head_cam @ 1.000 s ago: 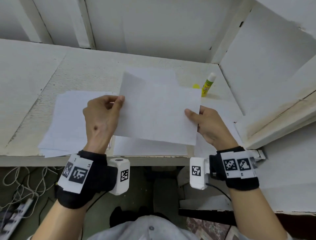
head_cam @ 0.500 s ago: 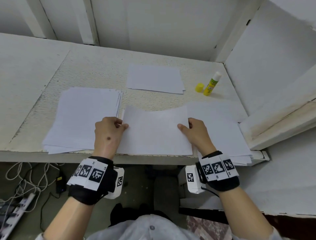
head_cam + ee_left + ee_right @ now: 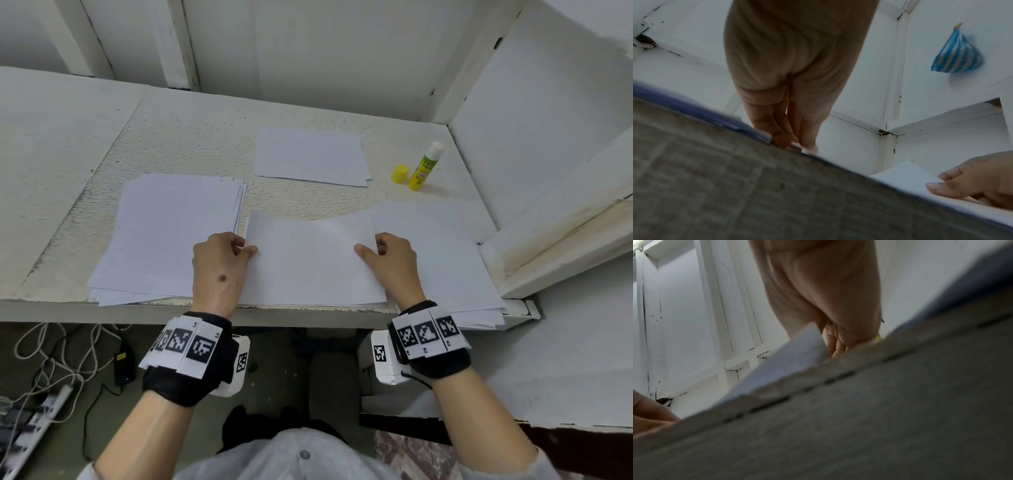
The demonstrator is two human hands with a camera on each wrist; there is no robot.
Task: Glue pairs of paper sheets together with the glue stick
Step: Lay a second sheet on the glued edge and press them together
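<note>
The left hand (image 3: 219, 270) pinches the left edge of a single white sheet (image 3: 311, 263), thumb on top and fingers curled under the edge. The right hand (image 3: 394, 263) holds the opposite edge the same way, its thumb lying on the paper. The sheet lies low over the near edge of the counter (image 3: 191, 137), directly in front of the person, and its far edge bows up slightly, so it does not look fully flat. Whether another sheet lies directly beneath it cannot be told.

To its left sits a thick stack of paper (image 3: 164, 236), to its right another pile (image 3: 442, 260), and farther back, well apart, a small stack (image 3: 311, 157) that may be finished pairs. The glue stick (image 3: 425, 167) stands upright near the back right corner, uncapped, with its yellow cap (image 3: 400, 173) just beside it.

The step in hand looks like laying a sheet out in the working spot. The next move likely calls for letting go with the right hand, reaching for the glue stick, and keeping the left hand on the sheet so it does not slide while glue is rubbed on.
</note>
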